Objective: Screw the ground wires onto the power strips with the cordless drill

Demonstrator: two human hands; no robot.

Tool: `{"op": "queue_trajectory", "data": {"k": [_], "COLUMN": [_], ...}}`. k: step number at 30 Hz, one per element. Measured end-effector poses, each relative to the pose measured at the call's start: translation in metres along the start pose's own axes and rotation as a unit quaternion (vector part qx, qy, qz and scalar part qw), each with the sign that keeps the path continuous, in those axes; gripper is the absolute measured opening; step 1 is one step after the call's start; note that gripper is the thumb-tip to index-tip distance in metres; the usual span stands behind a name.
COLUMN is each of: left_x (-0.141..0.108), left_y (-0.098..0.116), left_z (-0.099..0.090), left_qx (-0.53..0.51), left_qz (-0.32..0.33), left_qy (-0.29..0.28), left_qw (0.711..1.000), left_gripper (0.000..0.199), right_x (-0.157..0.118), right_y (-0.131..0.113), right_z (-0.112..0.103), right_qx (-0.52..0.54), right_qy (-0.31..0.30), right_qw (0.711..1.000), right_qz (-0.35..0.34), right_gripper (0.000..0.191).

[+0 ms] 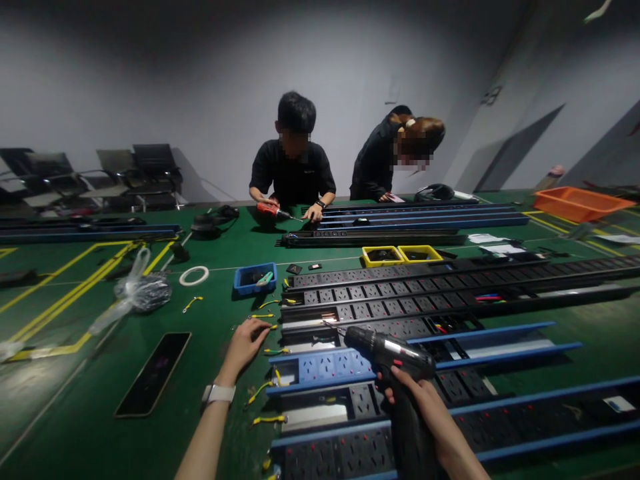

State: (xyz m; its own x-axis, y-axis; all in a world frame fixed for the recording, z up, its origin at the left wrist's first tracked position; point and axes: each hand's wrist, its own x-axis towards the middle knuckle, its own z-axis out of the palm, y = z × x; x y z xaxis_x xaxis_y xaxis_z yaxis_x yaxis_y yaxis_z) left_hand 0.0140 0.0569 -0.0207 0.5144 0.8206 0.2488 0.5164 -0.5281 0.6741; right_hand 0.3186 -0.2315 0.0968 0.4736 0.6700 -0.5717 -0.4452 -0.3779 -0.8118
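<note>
My right hand (425, 407) grips a black cordless screwdriver (387, 350), its bit pointing left over the end of a long socket strip (380, 310). My left hand (246, 345) reaches out over the green table, fingertips pinched at a small yellow-green wire (273, 327) beside the strip ends. A white watch sits on that wrist. More yellow-green wires (270, 420) lie near the blue-edged strips (325, 367) in front of me.
A phone (154, 373) lies at my left. A blue parts bin (255, 278), a white tape ring (194, 275), a plastic bag (135, 293) and two yellow trays (403, 255) sit farther back. Two people work across the table; one holds a red driver (270, 211). An orange crate (580, 202) stands far right.
</note>
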Motion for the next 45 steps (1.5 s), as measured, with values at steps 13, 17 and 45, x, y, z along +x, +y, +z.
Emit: {"op": "queue_trajectory", "data": {"k": [13,17,45], "left_x": [0.000,-0.001,-0.002], "left_y": [0.005,0.004,0.007], "left_z": [-0.003,-0.004,-0.006], "left_qx": [0.033,0.045,0.058], "left_qz": [-0.004,0.003,-0.005], "left_qy": [-0.017,-0.022,-0.019], "left_qw": [0.999,0.999,0.998], "left_gripper": [0.016,0.019,0.028], "right_x": [0.004,0.003,0.012], "right_y": [0.008,0.005,0.018], "right_z": [0.003,0.006,0.011], "right_qx": [-0.026,-0.025,-0.165], "right_qy": [0.043,0.051,0.109], "right_qw": [0.999,0.998,0.979], "right_qz": [0.000,0.022,-0.050], "right_gripper": [0.050,0.049,0.053]}}
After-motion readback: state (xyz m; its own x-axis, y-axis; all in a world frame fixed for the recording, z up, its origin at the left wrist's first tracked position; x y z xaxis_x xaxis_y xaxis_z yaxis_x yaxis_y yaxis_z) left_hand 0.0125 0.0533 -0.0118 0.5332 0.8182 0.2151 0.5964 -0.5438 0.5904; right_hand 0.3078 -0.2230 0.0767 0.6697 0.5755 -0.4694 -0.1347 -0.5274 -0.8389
